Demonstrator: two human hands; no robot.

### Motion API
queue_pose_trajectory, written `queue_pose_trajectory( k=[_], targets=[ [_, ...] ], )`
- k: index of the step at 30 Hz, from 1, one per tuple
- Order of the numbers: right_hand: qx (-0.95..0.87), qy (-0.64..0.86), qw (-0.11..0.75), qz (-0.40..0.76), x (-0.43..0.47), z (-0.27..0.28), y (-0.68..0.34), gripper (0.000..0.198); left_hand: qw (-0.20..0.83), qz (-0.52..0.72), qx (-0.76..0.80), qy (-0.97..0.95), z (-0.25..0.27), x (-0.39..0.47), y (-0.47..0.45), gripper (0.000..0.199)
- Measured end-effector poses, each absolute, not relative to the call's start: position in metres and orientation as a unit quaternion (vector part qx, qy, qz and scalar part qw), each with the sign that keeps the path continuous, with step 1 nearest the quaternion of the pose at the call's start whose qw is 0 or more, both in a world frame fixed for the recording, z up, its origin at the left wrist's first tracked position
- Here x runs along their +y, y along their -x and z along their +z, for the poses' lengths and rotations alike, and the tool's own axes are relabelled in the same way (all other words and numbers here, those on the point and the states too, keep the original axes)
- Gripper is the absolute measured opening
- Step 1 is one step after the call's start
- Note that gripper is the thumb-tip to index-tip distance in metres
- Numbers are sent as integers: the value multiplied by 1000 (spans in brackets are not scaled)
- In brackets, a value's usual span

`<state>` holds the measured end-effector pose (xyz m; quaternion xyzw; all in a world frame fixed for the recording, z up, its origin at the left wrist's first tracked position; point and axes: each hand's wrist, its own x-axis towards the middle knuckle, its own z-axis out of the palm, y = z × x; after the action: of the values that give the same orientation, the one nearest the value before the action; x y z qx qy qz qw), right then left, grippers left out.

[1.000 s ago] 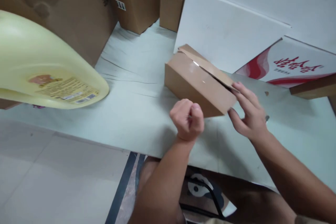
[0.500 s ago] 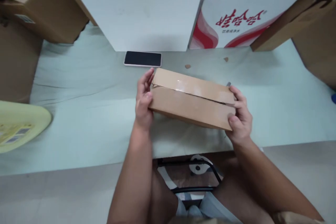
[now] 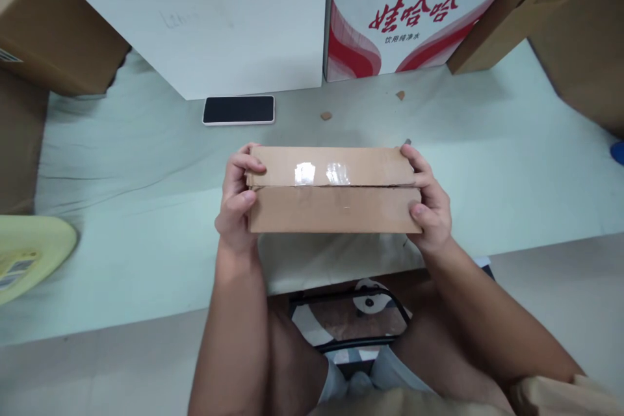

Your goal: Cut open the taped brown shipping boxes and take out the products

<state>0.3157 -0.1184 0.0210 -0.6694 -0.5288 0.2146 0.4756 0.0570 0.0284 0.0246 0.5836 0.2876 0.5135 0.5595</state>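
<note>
A brown cardboard box [image 3: 336, 210] is held level across the front of my body, above the table's near side. Along the face turned toward me runs a seam between two flaps, with shiny clear tape [image 3: 324, 173] on the upper one. My left hand [image 3: 238, 198] grips the box's left end, thumb on the near face and fingers curled over the upper part. At the opposite end, my right hand [image 3: 431, 201] clasps the box with its thumb low on the near face. The underside and far side of the box are hidden.
A phone [image 3: 238, 110] lies beyond the box, before a white panel [image 3: 253, 32]. Small cardboard scraps [image 3: 326, 116] dot the pale green table [image 3: 146, 234]. A red-and-white carton [image 3: 390, 32] stands behind. Brown boxes [image 3: 68, 32] and a yellow-green container [image 3: 34, 253] are at left.
The box has turned from a slant, right end lower, to level, and its taped face now shows more squarely. Both hands keep their hold. The view has shifted slightly.
</note>
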Motion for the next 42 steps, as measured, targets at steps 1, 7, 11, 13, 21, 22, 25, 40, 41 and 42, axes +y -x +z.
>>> queue_pose_trajectory(
  k=[1,7,11,13,21,22,25,40,41,42],
  targets=[
    [-527,667,476,224,-119,22,-315,51,549,515,295,-589,25,29,-56,48],
    [-513,672,490,211,-120,26,-308,51,504,521,308,-616,23,33,-53,38],
    [-449,691,546,152,-113,20,-319,38,522,527,291,-605,21,33,-53,31],
    [-436,729,514,118,-108,12,-331,31,532,530,282,-596,21,33,-54,29],
    [-491,845,165,131,-104,7,-345,23,550,534,265,-584,21,33,-55,30],
    [-483,852,152,129,-103,8,-343,20,551,534,265,-583,21,33,-55,30],
    [-464,861,164,130,-101,12,-341,13,555,533,268,-580,21,32,-55,30],
    [-249,601,715,258,-86,23,-350,38,553,528,281,-580,26,29,-58,30],
    [-242,590,737,222,-86,32,-350,38,553,529,281,-580,26,28,-58,30],
    [-236,580,758,180,-87,43,-349,36,553,530,280,-579,26,28,-59,30]
  ],
)
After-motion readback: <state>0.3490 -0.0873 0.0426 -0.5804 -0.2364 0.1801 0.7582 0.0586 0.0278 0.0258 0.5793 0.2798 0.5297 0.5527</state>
